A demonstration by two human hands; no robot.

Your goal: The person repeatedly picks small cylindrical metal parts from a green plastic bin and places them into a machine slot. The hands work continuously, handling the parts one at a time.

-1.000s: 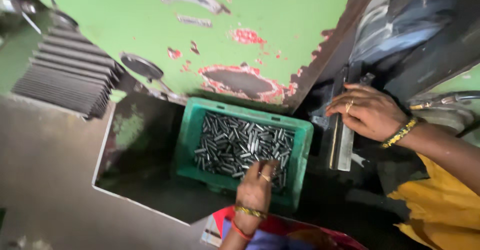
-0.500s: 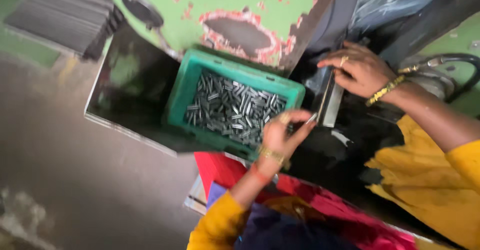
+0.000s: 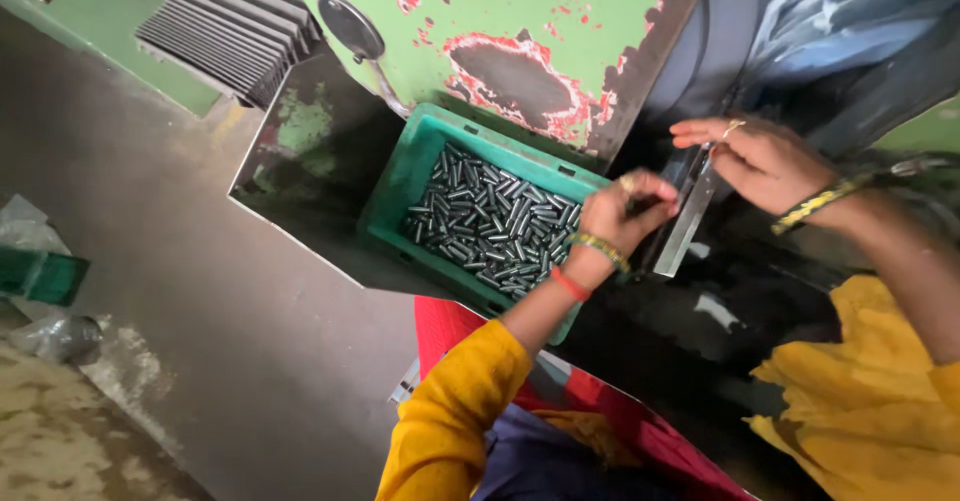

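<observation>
Your left hand (image 3: 622, 213) pinches something too small to tell beside the metal chute (image 3: 688, 216); your right hand (image 3: 762, 159) rests half-curled on its top, grip unclear. Steel pins (image 3: 490, 223) fill the green crate (image 3: 415, 166) on the dark ledge (image 3: 320, 176) under the chipped green machine panel (image 3: 500, 11), grey floor (image 3: 150, 291) below

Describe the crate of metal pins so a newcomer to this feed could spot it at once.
Start at the big green machine panel with chipped red patches. Directly below its worn dark oval sits a teal plastic crate on a dark ledge, left of the left hand. It is the only open container here, filled with short shiny metal pins.
</observation>
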